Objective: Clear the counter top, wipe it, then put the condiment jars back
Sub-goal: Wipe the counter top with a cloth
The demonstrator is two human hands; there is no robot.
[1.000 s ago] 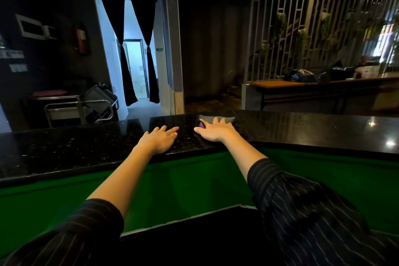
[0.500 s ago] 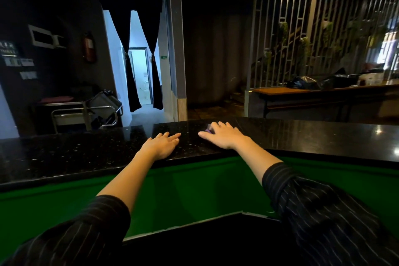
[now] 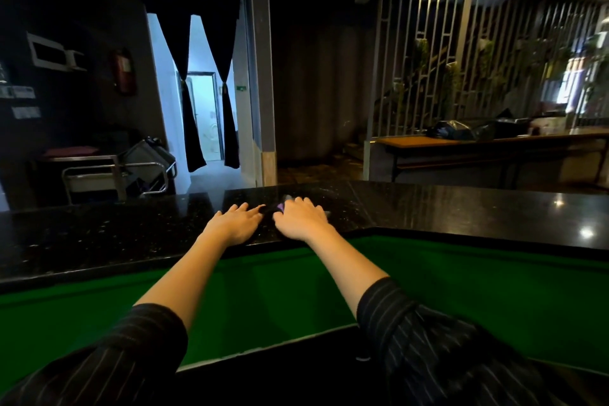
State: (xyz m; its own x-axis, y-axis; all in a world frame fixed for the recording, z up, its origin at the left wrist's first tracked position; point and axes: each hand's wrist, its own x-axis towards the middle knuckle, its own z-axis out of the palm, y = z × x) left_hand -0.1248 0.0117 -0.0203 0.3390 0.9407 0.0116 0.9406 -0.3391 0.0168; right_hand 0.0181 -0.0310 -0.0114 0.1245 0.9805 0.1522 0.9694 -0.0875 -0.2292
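sliding left, the right hand (image 3: 301,217) now presses its cloth (image 3: 281,207) flat, just beside the left hand (image 3: 237,222) resting straight-fingered on the counter top (image 3: 461,208); uneven pressure could bunch the cloth, leaving streaks.

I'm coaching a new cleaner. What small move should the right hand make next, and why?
Probably slide the right hand, pressed flat on the cloth, rightward along the counter: the left hand lies flat just beside it, blocking that way, and a long stretch of counter extends rightward.
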